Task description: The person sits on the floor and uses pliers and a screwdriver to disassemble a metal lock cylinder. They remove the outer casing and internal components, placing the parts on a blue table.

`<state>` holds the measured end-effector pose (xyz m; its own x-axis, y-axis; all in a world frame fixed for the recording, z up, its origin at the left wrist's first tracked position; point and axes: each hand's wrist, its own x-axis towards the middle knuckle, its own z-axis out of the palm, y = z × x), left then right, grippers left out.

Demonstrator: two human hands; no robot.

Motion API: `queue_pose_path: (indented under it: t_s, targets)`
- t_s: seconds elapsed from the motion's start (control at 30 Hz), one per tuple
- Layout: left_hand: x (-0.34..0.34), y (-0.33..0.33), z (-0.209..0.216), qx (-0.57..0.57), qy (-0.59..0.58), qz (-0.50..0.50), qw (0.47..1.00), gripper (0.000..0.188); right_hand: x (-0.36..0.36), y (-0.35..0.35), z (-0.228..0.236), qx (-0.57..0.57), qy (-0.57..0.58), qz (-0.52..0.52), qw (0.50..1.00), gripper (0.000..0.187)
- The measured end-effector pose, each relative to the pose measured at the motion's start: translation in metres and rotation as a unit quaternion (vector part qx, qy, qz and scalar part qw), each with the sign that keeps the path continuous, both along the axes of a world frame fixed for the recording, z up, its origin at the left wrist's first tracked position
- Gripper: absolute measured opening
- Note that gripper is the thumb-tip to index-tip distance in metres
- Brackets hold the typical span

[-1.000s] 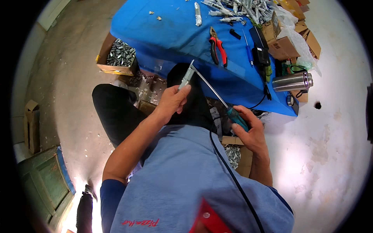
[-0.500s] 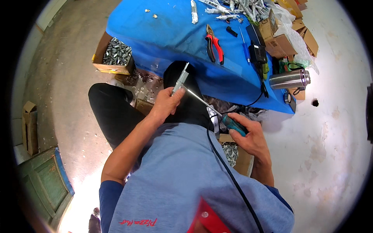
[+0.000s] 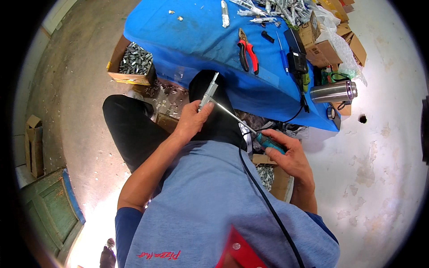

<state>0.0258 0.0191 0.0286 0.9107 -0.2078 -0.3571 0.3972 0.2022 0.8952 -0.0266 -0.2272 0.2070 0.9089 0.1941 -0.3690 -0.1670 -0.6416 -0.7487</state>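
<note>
Above my lap, my left hand [image 3: 195, 118] is closed around the lower end of a slim grey metal part [image 3: 208, 93] with a narrow tip pointing away from me. My right hand [image 3: 289, 154] grips the teal handle of a screwdriver [image 3: 267, 141]. Its long steel shaft slants up to the left, and the tip meets the side of the metal part just by my left thumb. Whether the tip sits in a screw or slot is too small to tell.
A blue-covered table [image 3: 196, 40] stands ahead, bearing red-and-black pliers [image 3: 248, 51], a blue screwdriver [image 3: 284, 56], a black adapter [image 3: 296, 60] and a pile of metal parts [image 3: 290, 10]. A steel flask [image 3: 331, 92] is at right. A carton of small parts [image 3: 129, 78] stands left. A black cable [image 3: 268, 203] crosses my shirt.
Almost nothing differs. My right hand and the screwdriver handle have turned and shifted very slightly, while the metal part stays in my left hand with the shaft against it.
</note>
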Motion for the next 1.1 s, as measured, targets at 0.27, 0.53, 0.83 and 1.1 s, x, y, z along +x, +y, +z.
queue_pose_path:
  t_s: [0.27,0.53,0.83,1.1]
  targets:
    - [-0.003,-0.001,0.0,0.01,-0.005,0.009,1.0,0.037,0.0,-0.003,-0.009,-0.018,-0.063,0.042,0.997,0.039]
    - [-0.005,-0.003,-0.01,0.031,-0.055,0.026,0.998,0.036,0.004,-0.006,-0.011,-0.015,-0.042,0.041,0.998,0.038]
    - [-0.013,-0.003,-0.011,0.102,-0.071,-0.003,0.992,0.037,0.008,-0.014,-0.015,-0.045,-0.092,0.088,0.991,0.038]
    - [-0.017,-0.004,-0.009,0.106,-0.077,-0.025,0.991,0.037,0.021,-0.029,-0.012,-0.038,0.027,0.045,0.998,0.036]
